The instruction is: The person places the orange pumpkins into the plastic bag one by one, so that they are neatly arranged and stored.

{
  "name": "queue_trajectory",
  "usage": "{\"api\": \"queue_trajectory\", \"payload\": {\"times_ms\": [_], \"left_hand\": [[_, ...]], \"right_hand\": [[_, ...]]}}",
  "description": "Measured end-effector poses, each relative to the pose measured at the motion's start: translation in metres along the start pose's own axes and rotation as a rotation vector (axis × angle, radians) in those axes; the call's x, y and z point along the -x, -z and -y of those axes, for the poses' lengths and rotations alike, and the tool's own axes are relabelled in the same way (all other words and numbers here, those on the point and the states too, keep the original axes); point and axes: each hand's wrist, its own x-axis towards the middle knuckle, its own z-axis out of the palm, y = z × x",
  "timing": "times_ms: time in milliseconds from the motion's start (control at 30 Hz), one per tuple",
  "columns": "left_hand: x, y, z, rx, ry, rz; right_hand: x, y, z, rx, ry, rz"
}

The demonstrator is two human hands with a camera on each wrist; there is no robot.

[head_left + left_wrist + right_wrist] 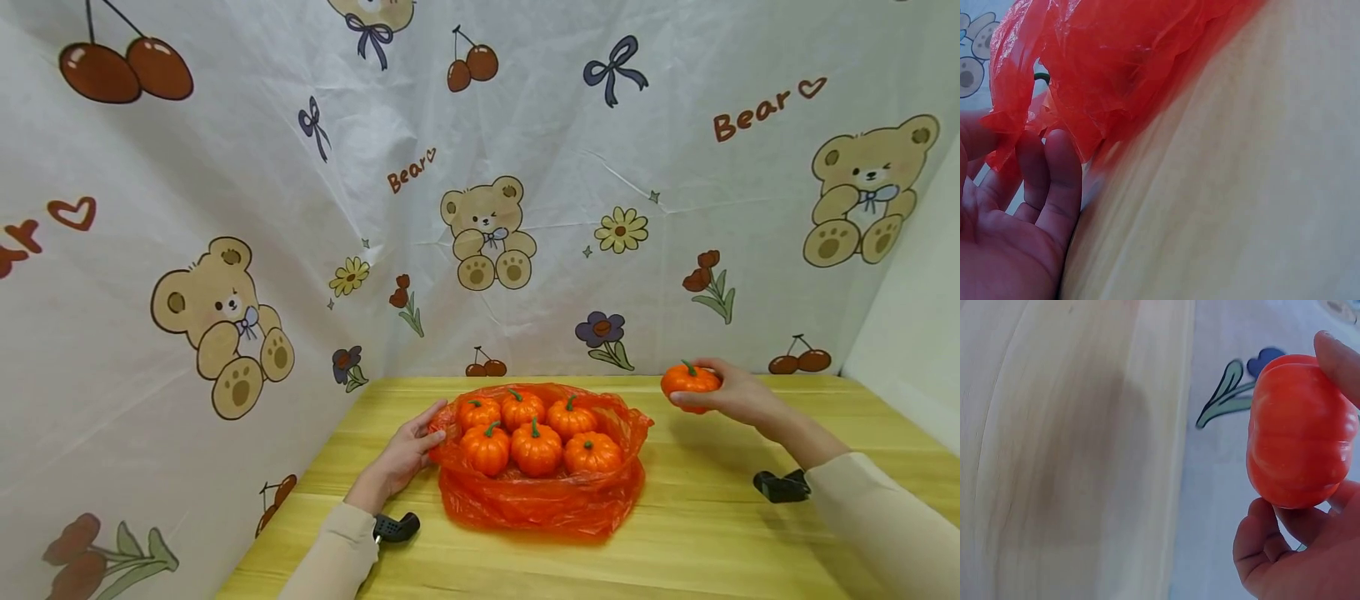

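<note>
A red plastic bag (540,504) stands on the table with its mouth spread wide, and several small orange pumpkins (536,448) with green stems sit inside. My left hand (408,450) pinches the bag's left rim. In the left wrist view, the thumb and fingers hold the crumpled red film (1110,56), which hides part of the fingertips. To the right of the bag, my right hand (738,400) grips one small pumpkin (688,382) between thumb and fingers, above the table. The right wrist view shows this pumpkin's (1300,434) smooth, ribbed side; its stem is hidden there.
The wooden table (697,533) reaches back to a cloth (540,142) printed with bears, cherries and flowers, which also hangs along the left side. A black wrist-camera mount (396,527) is on the left wrist, another (782,487) on the right.
</note>
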Motion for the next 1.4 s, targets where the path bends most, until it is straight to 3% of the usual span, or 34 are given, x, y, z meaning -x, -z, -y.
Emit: {"api": "queue_trajectory", "payload": {"times_ms": [467, 833, 1133, 1400], "left_hand": [[0.000, 0.000, 0.000, 0.001, 0.004, 0.001], [0.001, 0.000, 0.000, -0.007, 0.004, -0.016], [0.001, -0.001, -0.004, 0.002, 0.007, -0.029], [0.001, -0.001, -0.001, -0.001, -0.002, -0.016]], "right_hand": [[0.012, -0.022, 0.074, -0.023, 0.110, 0.073], [0.010, -0.053, 0.127, -0.089, 0.189, 0.208], [0.006, -0.080, 0.155, 0.061, 0.357, 0.240], [0.005, -0.101, 0.164, 0.164, 0.407, 0.288]]}}
